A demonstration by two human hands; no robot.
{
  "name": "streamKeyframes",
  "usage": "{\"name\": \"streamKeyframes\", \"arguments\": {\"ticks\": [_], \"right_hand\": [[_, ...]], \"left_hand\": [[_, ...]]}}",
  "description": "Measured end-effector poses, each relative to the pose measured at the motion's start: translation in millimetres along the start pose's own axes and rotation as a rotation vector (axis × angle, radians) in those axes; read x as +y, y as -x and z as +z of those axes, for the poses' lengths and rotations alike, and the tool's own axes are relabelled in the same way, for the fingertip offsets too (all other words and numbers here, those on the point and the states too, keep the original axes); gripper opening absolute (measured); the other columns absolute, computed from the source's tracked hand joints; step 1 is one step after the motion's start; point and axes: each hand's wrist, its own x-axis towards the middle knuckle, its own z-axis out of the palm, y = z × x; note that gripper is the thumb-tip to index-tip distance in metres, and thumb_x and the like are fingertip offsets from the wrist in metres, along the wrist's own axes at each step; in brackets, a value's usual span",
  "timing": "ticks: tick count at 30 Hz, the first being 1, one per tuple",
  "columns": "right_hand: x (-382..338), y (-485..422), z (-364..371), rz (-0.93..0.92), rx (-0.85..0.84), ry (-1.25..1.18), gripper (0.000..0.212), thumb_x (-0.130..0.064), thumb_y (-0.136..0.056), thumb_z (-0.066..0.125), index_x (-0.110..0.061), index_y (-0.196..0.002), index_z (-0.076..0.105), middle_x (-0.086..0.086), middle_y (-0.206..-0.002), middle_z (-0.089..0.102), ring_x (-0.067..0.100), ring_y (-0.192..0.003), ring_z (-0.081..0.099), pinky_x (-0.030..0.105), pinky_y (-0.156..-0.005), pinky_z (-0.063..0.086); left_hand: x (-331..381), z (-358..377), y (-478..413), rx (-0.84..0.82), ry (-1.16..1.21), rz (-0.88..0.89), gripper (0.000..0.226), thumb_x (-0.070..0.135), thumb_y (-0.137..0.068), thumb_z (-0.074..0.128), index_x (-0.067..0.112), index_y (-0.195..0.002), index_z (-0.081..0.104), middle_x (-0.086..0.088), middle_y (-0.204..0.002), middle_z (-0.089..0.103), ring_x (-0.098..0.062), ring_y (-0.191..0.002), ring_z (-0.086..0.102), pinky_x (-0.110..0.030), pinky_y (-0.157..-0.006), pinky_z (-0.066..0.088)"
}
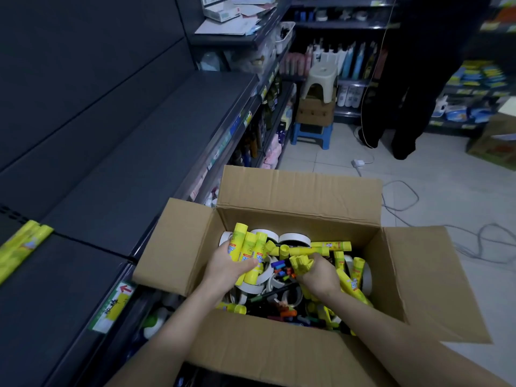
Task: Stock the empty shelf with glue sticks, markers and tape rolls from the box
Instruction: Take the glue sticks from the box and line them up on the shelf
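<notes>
A dim shop aisle: dark metal shelving (pixel 156 127) runs along the left, its edges lined with price labels (pixel 111 308). Pale floor tiles (pixel 446 191) carry loose grey cables (pixel 402 196) and a white plug adapter (pixel 358 163). At the far end, a beige plastic stool (pixel 321 82) tops a carton on a blue stool (pixel 312 135), before shelves of bottles (pixel 337 57).

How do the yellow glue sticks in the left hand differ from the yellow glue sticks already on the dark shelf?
The yellow glue sticks in the left hand stand nearly upright, fanned out, over the open cardboard box; the yellow glue sticks on the dark shelf lie flat, side by side. The first are gripped by the left hand; the second rest untouched. Both are yellow tubes.
</notes>
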Motion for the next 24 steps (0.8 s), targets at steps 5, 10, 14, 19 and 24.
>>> {"name": "streamKeyframes", "arguments": {"ticks": [5, 10, 14, 19, 24], "right_hand": [[-2, 1, 0, -0.106, -0.021, 0.013, 0.038, -0.027, -0.08, 0.072, -0.008, -0.11, 0.058, 0.008, -0.089, 0.068, 0.03, -0.083, 0.064, 0.038, -0.065, 0.055], [-27, -5, -15, -0.144, -0.179, -0.247, 0.027, -0.017, -0.072, 0.08, -0.005, -0.093, 0.069, 0.012, -0.074, 0.071, 0.022, -0.062, 0.062, 0.032, -0.056, 0.049], [-69, 1, -32, -0.201, -0.235, -0.436, 0.014, -0.003, -0.067, 0.081, -0.006, -0.071, 0.067, 0.012, -0.064, 0.068, 0.018, -0.049, 0.058, 0.033, -0.051, 0.051], [-128, 22, -49, -0.307, -0.256, -0.573, 0.014, 0.003, -0.072, 0.076, 0.004, -0.08, 0.064, 0.016, -0.064, 0.062, 0.021, -0.051, 0.056, 0.031, -0.049, 0.049], [-188, 52, -38, -0.383, -0.353, -0.619, 0.011, 0.001, -0.076, 0.072, 0.0, -0.082, 0.063, 0.02, -0.062, 0.064, 0.026, -0.049, 0.057, 0.035, -0.046, 0.047]], "left_hand": [[-2, -2, 4, 0.045, 0.006, -0.02, 0.025, 0.012, -0.073, 0.079, 0.016, -0.094, 0.065, -0.005, -0.089, 0.073, -0.023, -0.084, 0.069, -0.039, -0.078, 0.055], [3, -11, 10, 0.098, 0.051, -0.008, 0.023, 0.011, -0.075, 0.078, 0.014, -0.093, 0.064, -0.001, -0.085, 0.072, -0.013, -0.074, 0.067, -0.029, -0.071, 0.054], [12, -30, 11, 0.133, 0.11, 0.014, 0.027, 0.014, -0.073, 0.081, 0.015, -0.095, 0.064, 0.0, -0.086, 0.073, -0.014, -0.076, 0.068, -0.03, -0.071, 0.054], [33, -69, 15, 0.194, 0.211, 0.084, 0.032, 0.018, -0.062, 0.08, 0.013, -0.09, 0.066, -0.003, -0.081, 0.073, -0.017, -0.071, 0.067, -0.036, -0.071, 0.054], [36, -132, 29, 0.302, 0.24, 0.147, 0.021, 0.005, -0.076, 0.076, 0.013, -0.09, 0.062, 0.004, -0.076, 0.069, -0.005, -0.06, 0.064, -0.02, -0.052, 0.049]]}}
